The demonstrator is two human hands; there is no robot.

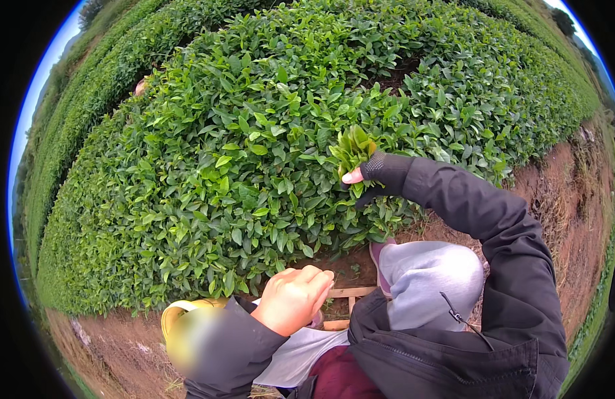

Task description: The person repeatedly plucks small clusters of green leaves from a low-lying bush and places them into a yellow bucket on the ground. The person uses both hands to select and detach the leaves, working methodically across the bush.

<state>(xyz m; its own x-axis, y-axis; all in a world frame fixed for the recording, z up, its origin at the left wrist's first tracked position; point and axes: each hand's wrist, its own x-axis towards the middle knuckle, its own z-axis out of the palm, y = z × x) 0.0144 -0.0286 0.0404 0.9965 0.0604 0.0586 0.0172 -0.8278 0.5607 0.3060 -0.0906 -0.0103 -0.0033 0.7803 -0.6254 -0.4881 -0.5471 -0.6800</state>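
My right hand (pixel 379 172), in a dark fingerless glove with a dotted grip, is closed around a bunch of picked tea leaves (pixel 356 147). The leaves stick up past the thumb, light green with a little orange on one edge. Just beneath and beyond it spreads the leafy top of a tea bush (pixel 247 164). My bare left hand (pixel 296 297) is held above my lap, near the front edge of the bush. Its back faces the camera and the fingers are bent together; the palm is hidden, so I cannot see whether anything is in it.
A yellow bucket (pixel 175 315) stands at the lower left, partly behind my left sleeve and a blurred patch. Between my legs shows a wooden frame (pixel 351 293). Brown soil (pixel 562 199) borders the bush on the right. Further hedge rows (pixel 73 134) run along the left.
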